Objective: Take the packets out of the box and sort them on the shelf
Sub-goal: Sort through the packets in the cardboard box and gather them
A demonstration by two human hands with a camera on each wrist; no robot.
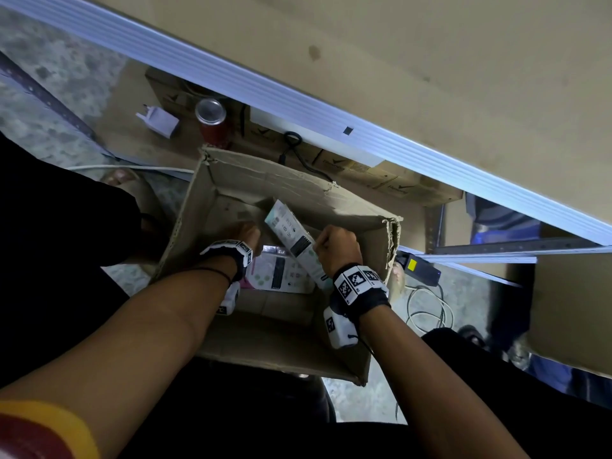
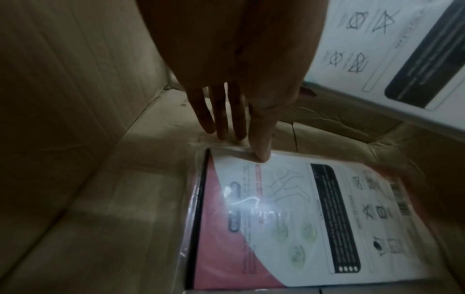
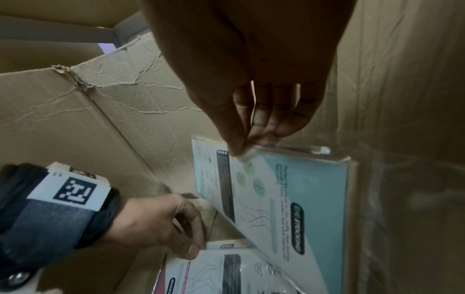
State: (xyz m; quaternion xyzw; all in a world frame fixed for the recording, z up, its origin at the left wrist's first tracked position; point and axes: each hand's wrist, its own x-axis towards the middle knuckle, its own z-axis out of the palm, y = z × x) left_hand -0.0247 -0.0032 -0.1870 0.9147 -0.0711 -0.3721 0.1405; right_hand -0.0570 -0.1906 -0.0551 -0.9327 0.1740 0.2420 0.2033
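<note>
Both hands are inside the open cardboard box (image 1: 231, 190), which sits on the floor at the centre of the head view, below the shelf edge (image 1: 298, 94) that runs from 10 o'clock to 4 o'clock across that view. The right hand (image 1: 336, 246) pinches the upper corner of the blue packet (image 1: 291, 233) between thumb and curled fingers; in the right wrist view the fingertips (image 3: 254, 139) close on the clear wrapper at the packet's top edge. This packet stands tilted, leaning toward the box wall at 3 o'clock, its lower end down in the box. The left hand (image 1: 243, 233) reaches down with fingers straight and close together; in the left wrist view the index fingertip (image 2: 261, 157) touches the top edge of the pink packet (image 2: 289, 228), and the other fingers point at the box floor just beyond that edge. It grips nothing. The pink packet lies flat on the box floor, printed face up, under the lower end of the blue packet. Outside the box, at 11 o'clock from it, a red can (image 1: 212, 124) stands upright beside a white charger plug (image 1: 159, 122). A coiled white cable (image 1: 427, 306) lies on the floor at 3 o'clock from the box.
</note>
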